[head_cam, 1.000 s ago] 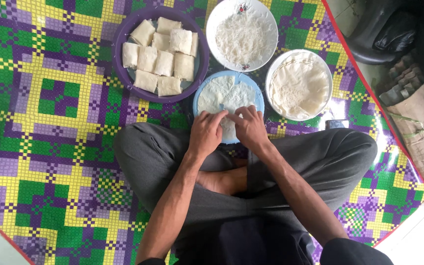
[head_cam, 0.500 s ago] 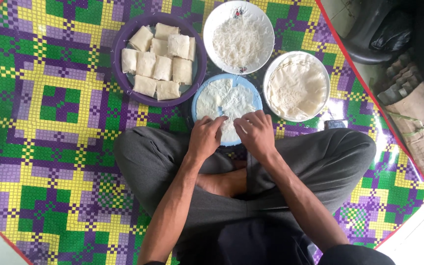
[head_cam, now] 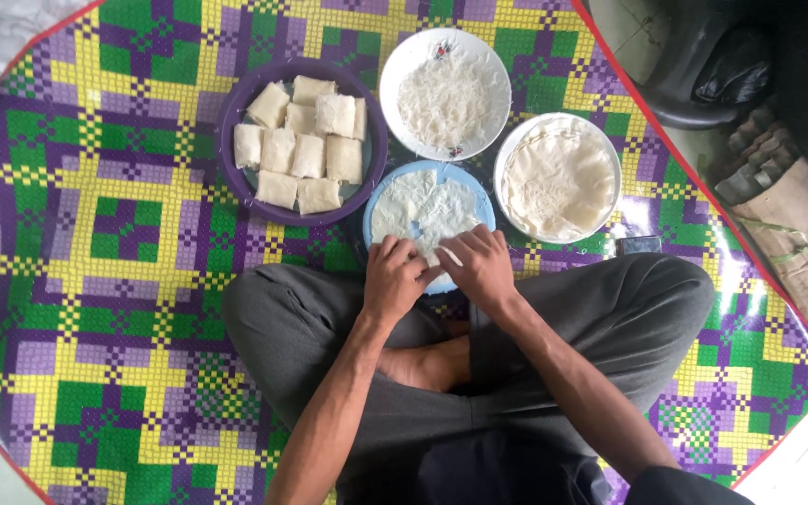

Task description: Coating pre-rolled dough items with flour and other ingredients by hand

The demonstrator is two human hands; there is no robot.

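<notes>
Left hand, right hand still pinching wrapper edge on blue plate; fold slightly tighter.

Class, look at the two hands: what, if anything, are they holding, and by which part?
Both the left hand and right hand grip the thin white wrapper on the blue plate at its near edge.

You have four round dishes: one purple plate with nine folded white parcels, one blue plate, two white bowls.
</notes>
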